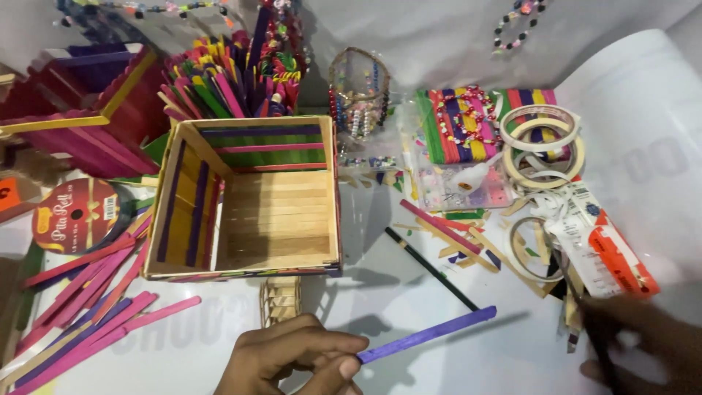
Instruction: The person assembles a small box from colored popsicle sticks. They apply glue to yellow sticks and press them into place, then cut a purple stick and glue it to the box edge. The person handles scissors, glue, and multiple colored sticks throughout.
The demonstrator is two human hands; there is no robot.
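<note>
My left hand [292, 358] is at the bottom centre, its fingers pinching one end of a purple craft stick [431, 334] that points right and slightly up over the white table. Just beyond it stands an open square box [330, 197] built from plain and coloured craft sticks. A small plain stick piece [280, 300] lies in front of the box. My right hand [643, 344] is at the bottom right, dark and blurred. A thin dark tool [578, 300] runs up from it, but the grip is unclear.
Loose pink and purple sticks [88, 307] lie at the left, next to a ribbon spool [73, 216]. A black pencil [431, 268], tape rolls [545, 146], a bead tray [461, 186] and an orange-white packet [607, 249] crowd the right. A bundle of coloured sticks [219, 80] stands behind the box.
</note>
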